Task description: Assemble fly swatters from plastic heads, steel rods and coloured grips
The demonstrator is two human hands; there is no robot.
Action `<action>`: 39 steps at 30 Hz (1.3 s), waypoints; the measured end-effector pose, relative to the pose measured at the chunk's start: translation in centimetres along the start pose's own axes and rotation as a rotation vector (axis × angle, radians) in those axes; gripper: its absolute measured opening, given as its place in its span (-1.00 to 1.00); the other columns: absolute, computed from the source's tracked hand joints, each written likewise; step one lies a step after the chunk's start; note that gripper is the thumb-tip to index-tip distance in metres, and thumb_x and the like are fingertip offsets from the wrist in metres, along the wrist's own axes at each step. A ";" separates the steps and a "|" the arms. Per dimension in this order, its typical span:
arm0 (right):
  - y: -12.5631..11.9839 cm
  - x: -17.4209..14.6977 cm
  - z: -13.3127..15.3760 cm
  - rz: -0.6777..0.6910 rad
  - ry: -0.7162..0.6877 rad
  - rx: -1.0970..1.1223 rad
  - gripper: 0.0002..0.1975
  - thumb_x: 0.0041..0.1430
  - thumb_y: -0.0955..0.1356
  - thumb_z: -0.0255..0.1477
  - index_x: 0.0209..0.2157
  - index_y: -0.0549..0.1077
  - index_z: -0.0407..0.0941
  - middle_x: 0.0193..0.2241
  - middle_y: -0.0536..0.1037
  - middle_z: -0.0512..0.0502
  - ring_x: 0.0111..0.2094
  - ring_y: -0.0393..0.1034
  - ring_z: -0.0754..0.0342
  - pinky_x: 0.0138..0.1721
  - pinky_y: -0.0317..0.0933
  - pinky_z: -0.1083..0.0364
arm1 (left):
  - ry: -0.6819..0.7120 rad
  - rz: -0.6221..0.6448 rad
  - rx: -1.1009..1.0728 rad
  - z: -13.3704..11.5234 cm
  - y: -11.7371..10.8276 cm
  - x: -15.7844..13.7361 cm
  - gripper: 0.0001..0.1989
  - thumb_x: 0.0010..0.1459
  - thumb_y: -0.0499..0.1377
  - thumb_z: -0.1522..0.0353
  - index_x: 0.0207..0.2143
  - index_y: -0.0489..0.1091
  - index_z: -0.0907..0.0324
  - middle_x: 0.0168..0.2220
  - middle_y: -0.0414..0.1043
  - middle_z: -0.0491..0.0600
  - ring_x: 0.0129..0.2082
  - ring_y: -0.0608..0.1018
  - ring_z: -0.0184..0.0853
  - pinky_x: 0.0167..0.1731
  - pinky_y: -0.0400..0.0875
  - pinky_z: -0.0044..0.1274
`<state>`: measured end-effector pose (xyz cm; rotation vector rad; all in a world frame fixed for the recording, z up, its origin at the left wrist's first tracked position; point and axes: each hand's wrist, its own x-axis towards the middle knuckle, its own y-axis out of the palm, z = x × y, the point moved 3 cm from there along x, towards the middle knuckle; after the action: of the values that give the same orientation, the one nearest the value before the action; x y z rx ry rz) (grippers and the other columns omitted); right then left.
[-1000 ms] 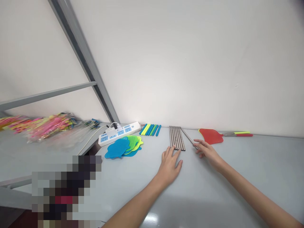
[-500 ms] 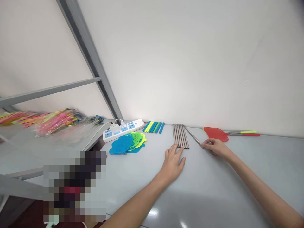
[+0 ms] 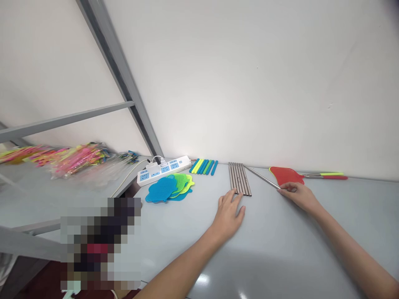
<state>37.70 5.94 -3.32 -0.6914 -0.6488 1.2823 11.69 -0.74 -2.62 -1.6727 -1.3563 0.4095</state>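
Several slim metal tubes (image 3: 239,179) lie side by side near the wall. My left hand (image 3: 230,211) rests on the table with its fingers spread, the fingertips at the near ends of these tubes. To the right, my right hand (image 3: 298,195) pinches the near end of one separate metal tube (image 3: 262,176). That tube slants away from the row, its far end close to the row's far right corner. Just beyond my right hand lies a red fly swatter head (image 3: 284,176), with red and yellow handles (image 3: 332,176) stretching right.
Blue, green and yellow swatter heads (image 3: 162,189) are piled at the left, beside a white power strip (image 3: 165,170). Several coloured handle sleeves (image 3: 204,167) lie by the wall. Bagged pink items (image 3: 82,160) sit beyond a grey metal frame (image 3: 124,79).
My right hand has swung the near end of the single tube to the right, widening its angle from the row. My left hand stays at the row. The view has shifted slightly.
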 end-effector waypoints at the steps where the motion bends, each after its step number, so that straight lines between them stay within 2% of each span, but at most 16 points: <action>1: 0.0 -0.1 0.0 -0.024 0.005 0.005 -0.75 -0.19 0.31 -0.22 -0.52 0.44 -0.11 -0.47 0.42 -0.06 -0.39 0.29 0.00 -0.42 0.14 0.08 | -0.004 -0.003 -0.005 0.0 -0.1 0.0 -0.60 0.14 -0.12 0.30 0.05 0.09 0.12 0.11 0.03 0.05 0.10 0.09 -0.29 0.02 0.01 -0.37; 5: -0.1 -0.3 -0.4 -0.112 0.093 0.175 -0.79 -0.20 0.33 -0.26 -0.63 0.41 -0.13 -0.56 0.41 -0.05 -0.48 0.28 0.03 -0.49 0.14 0.10 | -0.014 -0.021 -0.034 0.1 -0.6 0.1 -0.60 0.14 -0.12 0.28 0.05 0.09 0.12 0.11 0.02 0.05 0.11 0.09 -0.29 0.03 0.03 -0.38; 9: -0.1 -0.6 -1.6 -0.213 0.276 0.514 -0.77 -0.19 0.34 -0.27 -0.50 0.40 -0.16 -0.58 0.40 -0.05 -0.58 0.31 0.08 -0.64 0.18 0.14 | -0.036 -0.071 -0.038 0.2 -1.6 0.4 -0.61 0.14 -0.12 0.27 0.04 0.09 0.09 0.10 0.04 0.03 0.09 0.11 -0.29 0.02 0.07 -0.38; 12: 0.0 -0.9 -2.2 -0.301 0.319 0.760 -0.85 -0.09 0.29 -0.38 -0.44 0.32 -0.17 -0.45 0.43 -0.09 -0.48 0.39 0.09 -0.53 0.32 0.15 | -0.055 -0.135 0.010 0.8 -2.9 1.0 -0.62 0.14 -0.11 0.27 0.02 0.12 0.08 0.09 0.05 0.02 0.09 0.12 -0.29 0.01 0.07 -0.38; 15: 0.2 -1.1 -2.5 -0.359 0.365 1.138 -0.94 -0.04 0.22 -0.54 -0.43 0.22 -0.17 -0.39 0.45 -0.19 -0.40 0.44 0.05 -0.37 0.37 0.10 | -0.100 -0.234 0.118 2.0 -4.8 1.6 -0.62 0.13 -0.10 0.26 0.01 0.15 0.13 0.07 0.08 0.06 0.09 0.12 -0.28 0.03 0.02 -0.39; 18: 0.3 -1.3 -2.7 -0.405 0.376 1.363 -0.89 0.00 0.14 -0.63 -0.39 0.18 -0.19 -0.41 0.45 -0.24 -0.36 0.44 0.01 -0.28 0.37 0.06 | -0.268 -0.278 0.265 3.9 -6.6 2.0 -0.59 0.11 -0.10 0.24 0.01 0.15 0.16 0.09 0.05 0.12 0.11 0.07 -0.20 0.03 -0.03 -0.33; 22: 0.5 -1.6 -3.1 -0.469 0.350 1.443 -0.85 0.01 0.10 -0.66 -0.41 0.20 -0.20 -0.47 0.44 -0.17 -0.35 0.44 0.03 -0.23 0.35 0.09 | -0.690 -0.193 0.389 6.3 -8.2 1.6 -0.46 0.06 -0.09 0.13 0.05 0.10 0.21 0.13 -0.10 0.26 0.14 -0.12 0.05 -0.02 -0.13 -0.14; 25: 1.0 -2.0 -3.0 -0.469 0.360 1.477 -0.85 0.01 0.11 -0.65 -0.44 0.22 -0.19 -0.50 0.43 -0.11 -0.36 0.44 0.07 -0.23 0.34 0.12 | -0.863 -0.062 0.361 7.2 -8.4 1.1 -0.39 0.04 -0.12 0.07 0.08 0.05 0.22 0.15 -0.19 0.30 0.14 -0.20 0.11 -0.05 -0.15 -0.08; 28: 1.7 -2.5 -2.4 -0.408 0.380 1.492 -0.87 0.02 0.12 -0.63 -0.46 0.23 -0.18 -0.50 0.44 -0.11 -0.36 0.44 0.09 -0.23 0.34 0.15 | -0.856 0.010 0.349 7.1 -8.1 0.9 -0.38 0.04 -0.14 0.07 0.08 0.03 0.23 0.15 -0.19 0.31 0.13 -0.12 0.09 -0.06 -0.08 -0.10; 31: 2.2 -2.8 -1.8 -0.344 0.389 1.493 -0.88 0.02 0.14 -0.62 -0.48 0.24 -0.17 -0.53 0.43 -0.10 -0.37 0.43 0.09 -0.25 0.34 0.15 | -0.788 -0.003 0.369 6.6 -8.0 0.9 -0.38 0.04 -0.12 0.08 0.08 0.04 0.25 0.13 -0.14 0.32 0.12 -0.05 0.07 -0.06 0.00 -0.16; 35: 2.4 -2.9 -1.9 -0.311 0.382 1.485 -0.90 0.00 0.18 -0.60 -0.51 0.23 -0.16 -0.54 0.41 -0.10 -0.39 0.43 0.09 -0.25 0.33 0.16 | -0.731 -0.117 0.385 6.4 -8.8 1.1 -0.41 0.06 -0.15 0.08 0.05 0.09 0.26 0.11 -0.06 0.31 0.10 0.05 0.02 -0.10 0.08 -0.19; 39: 2.4 -2.8 -2.1 -0.306 0.363 1.486 -0.92 -0.01 0.20 -0.58 -0.53 0.22 -0.15 -0.54 0.40 -0.09 -0.39 0.43 0.10 -0.24 0.32 0.18 | -0.696 -0.242 0.412 7.5 -11.0 1.0 -0.47 0.08 -0.18 0.12 0.01 0.14 0.23 0.09 0.04 0.21 0.05 0.17 -0.06 -0.11 0.14 -0.27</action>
<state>37.36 3.34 -6.67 0.4104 0.5303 0.9685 0.03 3.15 2.52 -1.0356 -1.7899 1.1130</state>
